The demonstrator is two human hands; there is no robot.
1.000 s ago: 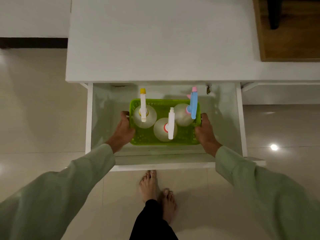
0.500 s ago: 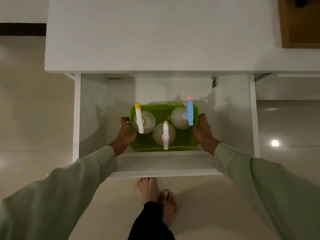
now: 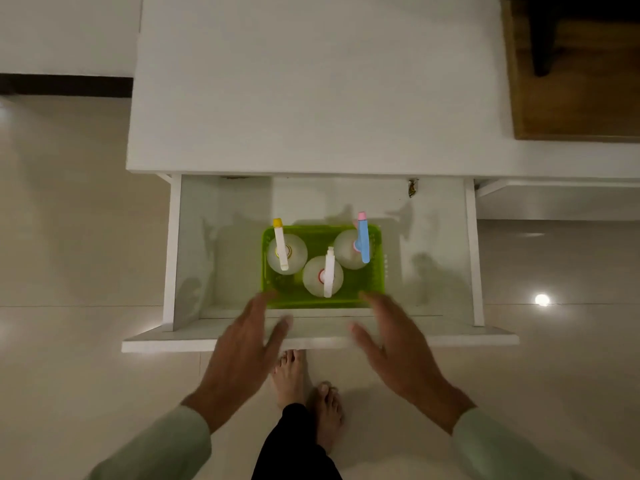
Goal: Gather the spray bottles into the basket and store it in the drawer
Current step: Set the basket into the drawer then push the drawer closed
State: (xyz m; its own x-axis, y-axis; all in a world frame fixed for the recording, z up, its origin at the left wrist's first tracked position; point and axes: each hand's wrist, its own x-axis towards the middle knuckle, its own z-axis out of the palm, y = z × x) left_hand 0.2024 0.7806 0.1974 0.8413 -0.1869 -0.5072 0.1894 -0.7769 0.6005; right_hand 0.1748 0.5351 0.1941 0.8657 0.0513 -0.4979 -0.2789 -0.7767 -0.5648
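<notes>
A green plastic basket (image 3: 375,282) rests on the floor of the open white drawer (image 3: 472,254). Three clear spray bottles stand upright in it: one with a yellow-tipped head (image 3: 280,247) at the left, one with a white head (image 3: 328,275) in the middle front, one with a blue and pink head (image 3: 363,239) at the right. My left hand (image 3: 242,355) and my right hand (image 3: 398,348) hover above the drawer's front edge, fingers spread, apart from the basket and holding nothing.
The white cabinet top (image 3: 311,81) lies above the drawer. A wooden surface (image 3: 575,88) sits at the upper right. My bare feet (image 3: 304,386) stand on the glossy tiled floor just in front of the drawer front (image 3: 467,339).
Both hands let go of the basket's sides and pulled back toward me, out over the drawer front. The basket now sits on the drawer floor.
</notes>
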